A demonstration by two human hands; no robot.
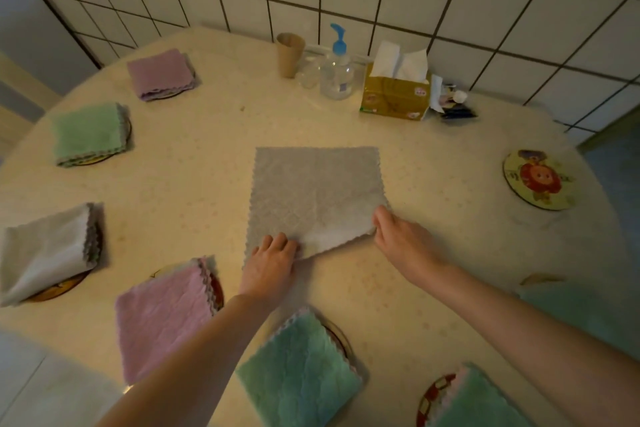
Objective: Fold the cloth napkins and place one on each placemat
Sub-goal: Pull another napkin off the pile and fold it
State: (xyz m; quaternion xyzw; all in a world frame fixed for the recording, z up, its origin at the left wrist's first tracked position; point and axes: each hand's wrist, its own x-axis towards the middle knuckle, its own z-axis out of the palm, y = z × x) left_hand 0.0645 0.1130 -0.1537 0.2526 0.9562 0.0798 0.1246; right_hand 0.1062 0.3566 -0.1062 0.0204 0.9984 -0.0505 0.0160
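Bare table (450, 253) right of the right hand's fingers (381, 218); beyond them, tissue box (394, 97), pump bottle (337, 69), cup (290, 54) block the wall side.

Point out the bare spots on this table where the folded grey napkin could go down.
Bare top lies between the grey napkin and the flower placemat, which carries nothing. Also bare between the napkin and the green napkin. Crowded: the near edge's covered placemats and the tissue box cluster.

I count seven napkins (316, 196), six folded and one flat. One bare placemat (539, 179), maybe six more under napkins. One cup (289, 54), one pump bottle (337, 66), one tissue box (394, 95).
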